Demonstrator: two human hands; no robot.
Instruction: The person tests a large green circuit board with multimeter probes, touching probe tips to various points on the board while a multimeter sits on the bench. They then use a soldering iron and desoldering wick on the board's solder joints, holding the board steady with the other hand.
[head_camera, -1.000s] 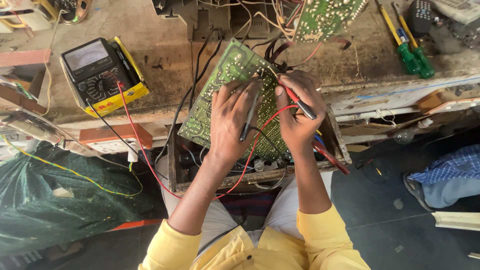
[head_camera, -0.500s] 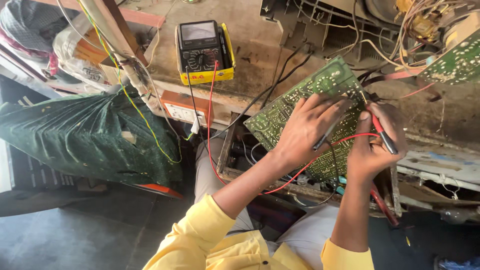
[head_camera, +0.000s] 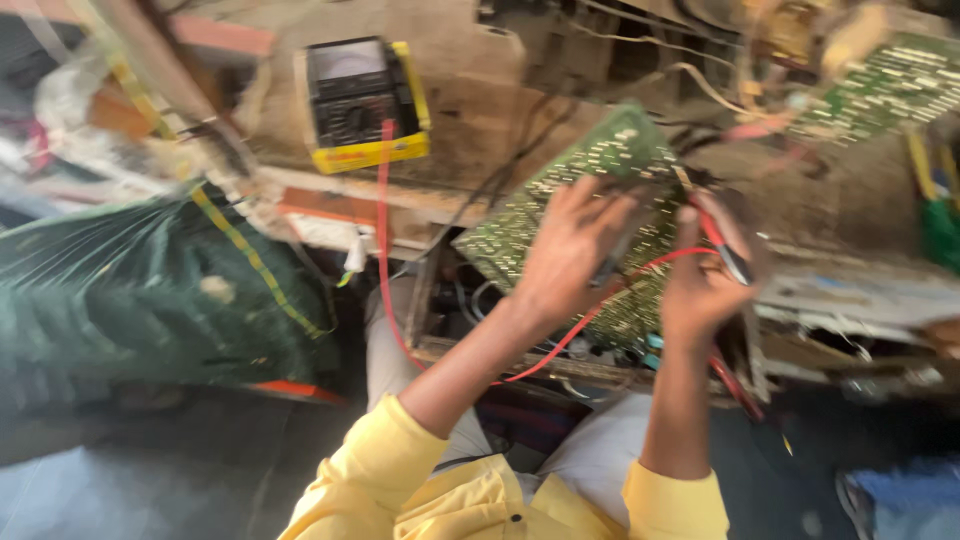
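Note:
A green circuit board (head_camera: 590, 170) leans tilted at the edge of the wooden workbench (head_camera: 480, 110). My left hand (head_camera: 570, 250) rests on the board and holds a black test probe (head_camera: 612, 262) against it. My right hand (head_camera: 705, 275) grips a red test probe (head_camera: 722, 248) whose tip touches the board's right part. Red lead wire (head_camera: 383, 230) runs from the probes up to a yellow-and-black multimeter (head_camera: 362, 100) lying on the bench to the left. The picture is blurred by motion.
A dark green plastic-wrapped bundle (head_camera: 150, 290) lies at the left below the bench. A second green circuit board (head_camera: 880, 90) and tangled wires sit at the top right, green-handled tools (head_camera: 935, 210) at the far right. My yellow sleeves and grey trousers fill the bottom.
The view has swung left then partly back, so the board, meter and hands shift in frame. Both hands stay on the board with their probes.

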